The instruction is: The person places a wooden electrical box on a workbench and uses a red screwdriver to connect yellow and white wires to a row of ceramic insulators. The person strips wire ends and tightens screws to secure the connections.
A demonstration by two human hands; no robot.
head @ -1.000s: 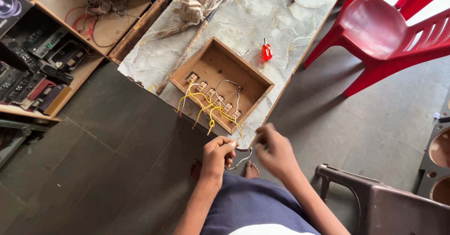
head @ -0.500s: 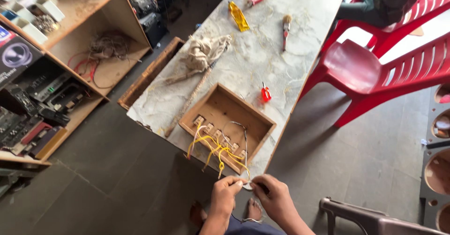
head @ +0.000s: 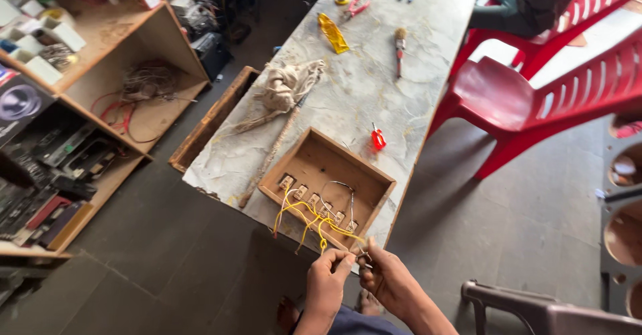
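I am pinching a thin wire end [head: 360,255] between my left hand [head: 328,278] and right hand [head: 388,281], low centre, beside the shallow wooden box [head: 328,188] trailing yellow wires [head: 314,221] on the mottled marble table [head: 361,87].

The counter [head: 374,74] looks like mottled grey stone, matt and scuffed. On it the box [head: 326,189] is plain unfinished wood, matt brown. The wires [head: 309,220] trailing from it wear glossy yellow plastic sheathing; one thin wire looks like bare grey metal. Both hands' fingers [head: 341,263] pinch a small metallic piece too small to tell further. The rag [head: 287,86] is crumpled beige cloth, coarse and dull. The screwdriver [head: 378,138] has a shiny red plastic handle. The chair [head: 535,94] is smooth moulded red plastic with a soft sheen. The shelf [head: 127,47] is raw, dusty board. The floor [head: 167,268] is dark, matt stone tile.
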